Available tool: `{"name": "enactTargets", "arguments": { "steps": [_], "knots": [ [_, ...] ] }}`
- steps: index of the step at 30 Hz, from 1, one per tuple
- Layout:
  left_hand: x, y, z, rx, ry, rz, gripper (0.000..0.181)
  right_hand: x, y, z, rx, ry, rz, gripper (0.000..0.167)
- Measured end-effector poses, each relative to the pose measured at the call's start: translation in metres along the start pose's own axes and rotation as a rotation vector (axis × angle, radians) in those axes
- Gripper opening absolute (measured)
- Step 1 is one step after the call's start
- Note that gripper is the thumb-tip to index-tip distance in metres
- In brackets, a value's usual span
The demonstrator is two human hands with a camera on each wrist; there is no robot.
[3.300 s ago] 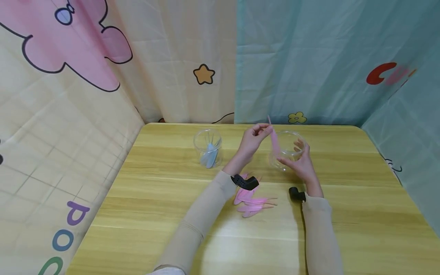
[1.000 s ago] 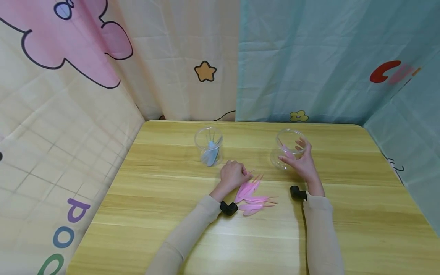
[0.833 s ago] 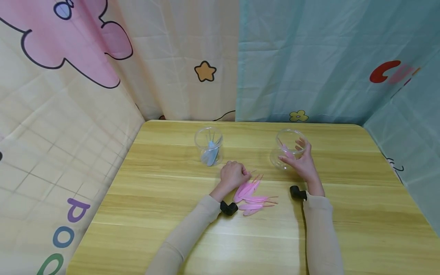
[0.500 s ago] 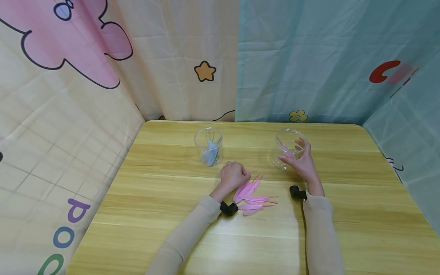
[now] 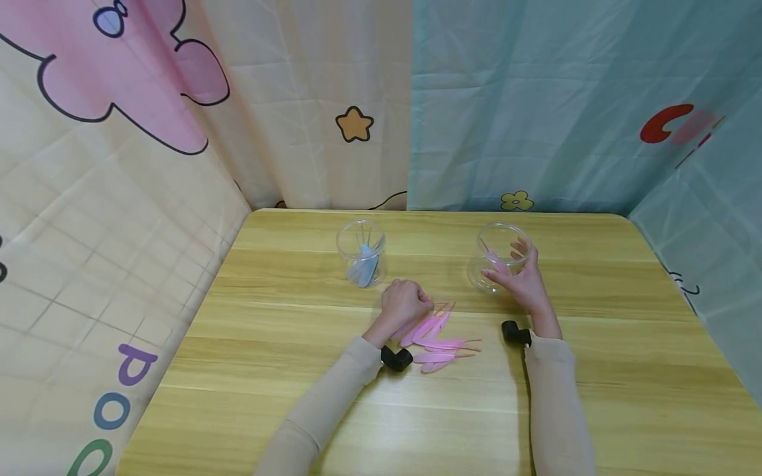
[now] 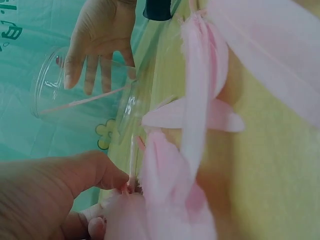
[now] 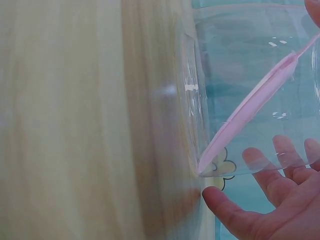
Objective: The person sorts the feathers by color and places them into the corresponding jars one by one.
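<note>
My left hand (image 5: pixel 406 305) is at the upper left of a loose group of pink feathers (image 5: pixel 434 344) on the table. In the left wrist view its thumb and forefinger pinch a pink feather (image 6: pixel 131 215) by the quill; the other fingers are partly hidden. My right hand (image 5: pixel 525 281) holds a clear round jar (image 5: pixel 479 276) by its right side, thumb in front and fingers behind. Inside that jar leans one pink feather (image 7: pixel 250 106), its tip at the base and its quill toward the mouth.
A second clear jar (image 5: pixel 342 254) with several pale blue feathers (image 5: pixel 365 266) stands at the back left of the wooden table (image 5: pixel 268 330). Printed curtains (image 5: pixel 286 119) hang behind and at both sides. Each wrist carries a black camera (image 5: pixel 396 359).
The feather my left hand held at the right jar now stands inside it. That hand came back to the pink group, where feathers have shifted slightly left. My right hand stays at the jar.
</note>
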State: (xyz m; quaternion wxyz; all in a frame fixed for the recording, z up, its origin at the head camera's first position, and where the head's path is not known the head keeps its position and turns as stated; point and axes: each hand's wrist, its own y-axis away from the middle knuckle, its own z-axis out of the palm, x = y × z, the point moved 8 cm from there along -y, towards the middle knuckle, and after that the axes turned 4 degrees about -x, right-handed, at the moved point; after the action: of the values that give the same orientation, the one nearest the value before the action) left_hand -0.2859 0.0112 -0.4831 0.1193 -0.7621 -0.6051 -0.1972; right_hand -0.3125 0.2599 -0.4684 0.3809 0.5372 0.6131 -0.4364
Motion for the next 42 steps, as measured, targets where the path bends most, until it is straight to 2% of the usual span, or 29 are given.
{"name": "enactTargets", "arguments": {
  "steps": [5,9,12,16,19,23,27,30,34,38,42],
  "knots": [
    [-0.005,-0.001,0.003,-0.055,0.118,-0.021,0.016,0.001,0.000,0.000,0.000,0.004,-0.001,0.102],
    [-0.002,0.000,0.001,-0.097,0.244,0.000,0.032,0.001,0.000,0.001,0.001,0.002,-0.004,0.102],
    [0.001,-0.001,-0.001,-0.141,0.386,0.016,0.040,0.001,0.000,0.001,0.000,0.000,-0.007,0.102],
    [0.007,-0.004,-0.006,-0.175,0.633,0.023,0.030,0.001,-0.001,0.000,0.000,0.003,-0.004,0.103],
    [0.012,-0.010,-0.012,-0.160,0.794,0.031,0.023,0.001,-0.001,0.000,0.003,0.005,-0.002,0.104],
    [0.025,-0.020,-0.022,-0.120,0.966,0.067,0.027,0.001,-0.001,0.000,0.001,0.001,-0.002,0.104],
    [0.041,-0.027,-0.035,-0.091,1.074,0.116,0.028,-0.001,0.001,0.001,-0.004,-0.006,0.004,0.104],
    [0.049,-0.028,-0.041,-0.101,1.065,0.127,0.027,-0.001,0.002,0.002,-0.006,-0.015,0.007,0.104],
    [0.053,-0.023,-0.039,-0.168,0.940,0.151,0.024,0.000,0.001,0.002,-0.007,-0.019,0.006,0.103],
    [0.047,-0.012,-0.025,-0.251,0.783,0.168,0.023,0.001,0.000,0.001,-0.001,-0.010,0.000,0.103],
    [0.037,-0.004,-0.007,-0.307,0.593,0.157,0.025,0.002,-0.001,0.000,0.000,0.001,-0.002,0.103]
  ]
}}
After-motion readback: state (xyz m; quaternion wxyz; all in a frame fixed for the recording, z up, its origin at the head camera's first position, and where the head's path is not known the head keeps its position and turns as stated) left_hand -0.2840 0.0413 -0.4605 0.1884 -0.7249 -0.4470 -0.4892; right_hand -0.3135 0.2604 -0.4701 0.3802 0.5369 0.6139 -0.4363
